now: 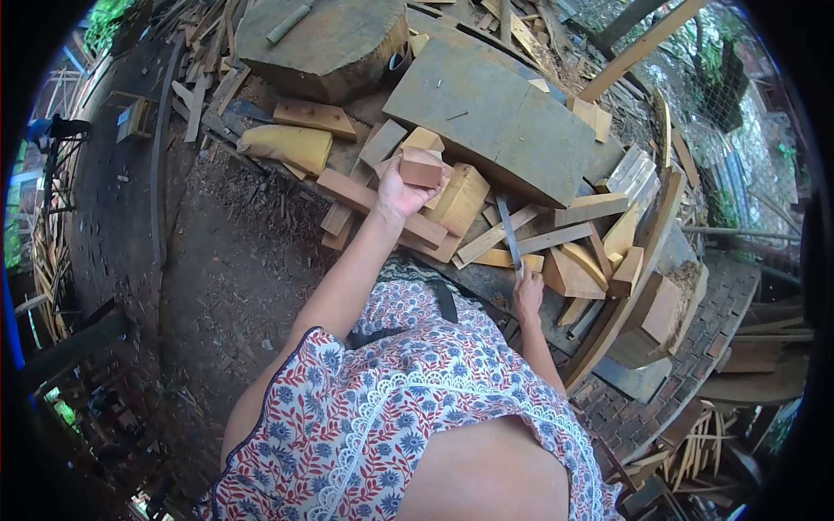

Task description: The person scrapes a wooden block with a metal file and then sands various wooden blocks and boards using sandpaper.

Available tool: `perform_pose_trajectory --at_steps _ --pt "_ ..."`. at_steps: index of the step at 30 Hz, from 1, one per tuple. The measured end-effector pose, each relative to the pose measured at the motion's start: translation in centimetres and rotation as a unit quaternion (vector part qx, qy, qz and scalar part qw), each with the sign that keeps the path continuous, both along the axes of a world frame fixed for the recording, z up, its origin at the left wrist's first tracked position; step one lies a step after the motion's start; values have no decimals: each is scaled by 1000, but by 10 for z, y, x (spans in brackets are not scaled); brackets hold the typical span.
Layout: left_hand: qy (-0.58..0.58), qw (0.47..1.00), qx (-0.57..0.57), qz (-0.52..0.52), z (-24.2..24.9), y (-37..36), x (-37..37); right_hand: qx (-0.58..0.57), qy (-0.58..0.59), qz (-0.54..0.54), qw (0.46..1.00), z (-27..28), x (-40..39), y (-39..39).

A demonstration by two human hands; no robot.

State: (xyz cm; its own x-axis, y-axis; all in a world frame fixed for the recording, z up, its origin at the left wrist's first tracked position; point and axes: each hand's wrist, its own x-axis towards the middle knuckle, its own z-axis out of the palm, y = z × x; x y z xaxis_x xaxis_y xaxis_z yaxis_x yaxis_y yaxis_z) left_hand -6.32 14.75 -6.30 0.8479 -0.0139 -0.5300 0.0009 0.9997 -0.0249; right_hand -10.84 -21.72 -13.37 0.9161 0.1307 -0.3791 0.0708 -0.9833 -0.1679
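Observation:
A small reddish-brown wooden block (421, 170) rests in my left hand (403, 193), palm up with the fingers curled round it. Under and beside that hand lie stacked wood pieces, including a long reddish plank (382, 208) and a yellowish chunk (460, 199). Farther right, my right hand (527, 295) is closed on the lower end of a long, narrow metal blade (507, 227), which points away from me. Its handle is hidden in the fingers. Loose wood offcuts surround the blade, among them a thin strip (556, 239) and a wedge-shaped block (571, 276).
Beyond my hands stands a large grey-topped wooden block (495, 113) with nails on it. A big round stump (321, 43) is at the back left. A yellow wrapped bundle (287, 148) lies left of my left hand. A curved board (643, 286) edges the right side.

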Motion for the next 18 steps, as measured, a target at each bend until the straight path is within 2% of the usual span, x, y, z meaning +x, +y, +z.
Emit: perform_pose_trajectory --at_steps 2,3,5,6,8,10,11,12,13,14,15,16,18 --pt "83 995 59 -12 21 -9 -8 102 -10 4 995 26 21 22" --pt "83 994 66 -11 29 -14 -13 167 -20 15 986 37 31 34" --pt "78 984 153 -53 41 -31 -22 354 -12 41 934 88 47 78" --pt "77 983 156 -55 47 -43 -26 397 -21 71 915 104 53 99" --pt "116 943 301 -81 59 -75 -35 442 -28 102 891 139 53 127" --pt "134 894 407 -130 71 -109 -47 497 119 72 857 171 51 147" --pt "119 890 424 -118 71 -125 -54 453 223 -17 863 153 55 144" --pt "103 885 441 -107 73 -135 -62 459 226 -13 859 143 56 135" --pt "106 882 448 -104 76 -137 -70 523 304 -88 792 134 58 123" --pt "98 874 449 -158 78 -137 -78 574 376 -162 709 125 60 111" --pt "90 865 446 -214 79 -137 -86 622 420 -185 634 116 57 96" --pt "92 863 447 -217 61 -127 -91 620 456 -236 593 110 53 81" --pt "92 674 697 -226 7 -85 -88 615 503 -283 537 104 44 50"
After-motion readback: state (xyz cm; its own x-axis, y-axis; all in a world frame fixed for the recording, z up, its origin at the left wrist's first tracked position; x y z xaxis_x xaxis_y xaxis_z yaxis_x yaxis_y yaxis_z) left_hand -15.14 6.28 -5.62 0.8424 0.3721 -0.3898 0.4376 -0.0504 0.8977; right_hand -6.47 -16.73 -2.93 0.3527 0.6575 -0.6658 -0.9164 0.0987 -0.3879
